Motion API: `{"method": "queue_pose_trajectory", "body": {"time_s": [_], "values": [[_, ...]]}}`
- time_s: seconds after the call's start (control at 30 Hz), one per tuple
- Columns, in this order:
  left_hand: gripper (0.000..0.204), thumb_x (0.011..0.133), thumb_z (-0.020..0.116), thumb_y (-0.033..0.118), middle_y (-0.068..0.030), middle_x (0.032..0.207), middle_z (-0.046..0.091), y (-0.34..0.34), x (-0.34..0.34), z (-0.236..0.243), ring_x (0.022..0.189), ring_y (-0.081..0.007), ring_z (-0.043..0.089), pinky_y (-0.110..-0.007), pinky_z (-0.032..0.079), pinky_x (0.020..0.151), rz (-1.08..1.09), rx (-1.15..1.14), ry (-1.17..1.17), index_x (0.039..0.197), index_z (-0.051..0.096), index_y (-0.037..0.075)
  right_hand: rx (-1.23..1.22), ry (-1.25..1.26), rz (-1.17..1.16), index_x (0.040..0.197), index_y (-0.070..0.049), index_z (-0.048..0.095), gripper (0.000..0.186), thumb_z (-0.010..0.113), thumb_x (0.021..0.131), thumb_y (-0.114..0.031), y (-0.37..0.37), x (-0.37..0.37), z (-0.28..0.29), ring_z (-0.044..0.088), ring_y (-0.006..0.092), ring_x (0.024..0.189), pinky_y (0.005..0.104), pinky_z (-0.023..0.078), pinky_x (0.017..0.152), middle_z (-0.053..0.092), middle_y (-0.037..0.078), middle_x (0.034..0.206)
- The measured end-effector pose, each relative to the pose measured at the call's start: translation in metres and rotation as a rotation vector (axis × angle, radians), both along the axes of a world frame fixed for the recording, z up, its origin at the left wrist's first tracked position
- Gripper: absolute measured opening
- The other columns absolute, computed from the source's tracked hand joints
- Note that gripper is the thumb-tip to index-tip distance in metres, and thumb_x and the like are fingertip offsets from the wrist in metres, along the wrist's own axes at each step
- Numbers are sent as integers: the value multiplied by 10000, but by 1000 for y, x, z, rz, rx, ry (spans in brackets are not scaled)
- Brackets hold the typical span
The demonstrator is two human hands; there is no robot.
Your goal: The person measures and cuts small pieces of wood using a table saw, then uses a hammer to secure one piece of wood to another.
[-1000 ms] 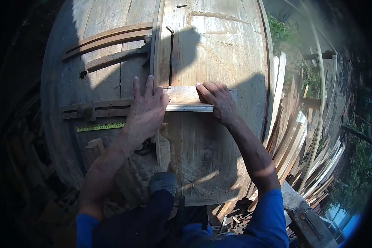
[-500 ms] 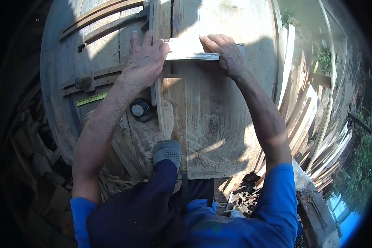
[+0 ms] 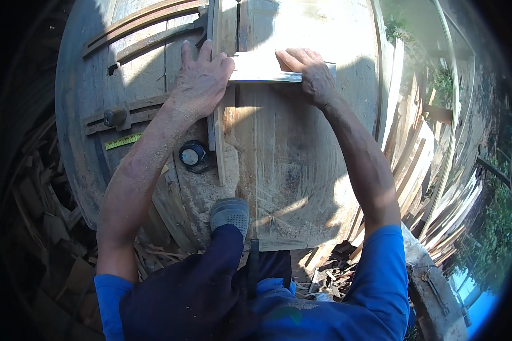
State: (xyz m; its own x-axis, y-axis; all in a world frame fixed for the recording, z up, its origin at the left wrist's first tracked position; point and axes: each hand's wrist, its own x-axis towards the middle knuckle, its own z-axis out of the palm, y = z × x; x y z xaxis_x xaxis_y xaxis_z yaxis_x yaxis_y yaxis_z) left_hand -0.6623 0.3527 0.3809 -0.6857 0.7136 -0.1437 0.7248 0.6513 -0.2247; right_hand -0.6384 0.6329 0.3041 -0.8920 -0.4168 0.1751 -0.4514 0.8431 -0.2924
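A short, pale wooden board (image 3: 261, 69), very bright in the sun, lies crosswise on the large wooden worktable (image 3: 301, 187). At its left end is my left hand (image 3: 203, 79), its thumb side closed on the board while two other fingers stretch forward over a long wooden strip (image 3: 215, 122). My right hand (image 3: 312, 73) grips the board nearer its right end, with fingers bent over the top. What lies beneath the board is hidden. A dark round tape measure (image 3: 193, 153) sits by my left forearm, and a yellow measuring blade (image 3: 123, 141) shows on the forearm's other side.
Slotted wooden bars (image 3: 139, 25) lie at the table's far left, and a knobbed wooden fixture (image 3: 115, 117) sits nearer. My shoe (image 3: 230, 215) rests on the table's near part, among sawdust. Long offcuts (image 3: 418, 153) are stacked to the right; scraps (image 3: 330, 278) lie below.
The hands and the board keep almost the same place. The whole view has shifted slightly, and my left forearm shows a little more to the left.
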Motion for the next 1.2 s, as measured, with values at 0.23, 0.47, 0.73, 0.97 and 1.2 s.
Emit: {"method": "queue_pose_trajectory", "body": {"time_s": [0.23,0.47,0.73,0.97,1.2], "values": [[478,852,732,152,-93,1245,585,1,-8,2,1291,-286,474,-642,305,1088,10,-45,-23,1285,558,49,-18,53,4,1358,-129,601,400,580,968,-214,3,-9,-8,593,283,1237,448,447,1065,647,107,1295],[520,819,705,43,-136,1343,535,12,-16,14,1406,-377,397,-692,253,1160,94,-95,-190,1298,504,40,-58,97,45,1408,-116,585,537,697,912,-290,8,-18,-11,604,315,1205,458,472,1037,638,129,1307],[443,847,699,72,-136,1316,579,11,-25,9,1392,-373,410,-691,261,1152,100,-35,-159,1255,528,53,-111,132,58,1297,-101,622,620,761,841,-498,7,-24,-7,612,305,1186,462,467,1014,656,126,1247],[366,892,664,99,-147,1301,592,15,-30,14,1393,-363,411,-687,256,1147,136,-35,-173,1239,555,54,-88,21,42,1443,-122,533,934,931,598,-144,7,-30,-3,568,329,1246,453,462,1080,600,124,1348],[354,896,673,114,-150,1261,619,19,-37,19,1388,-362,422,-678,244,1154,139,-63,-183,1224,560,44,-61,-12,25,1372,-129,564,714,848,762,-366,8,-35,1,547,302,1264,443,422,1084,602,114,1322]]}}
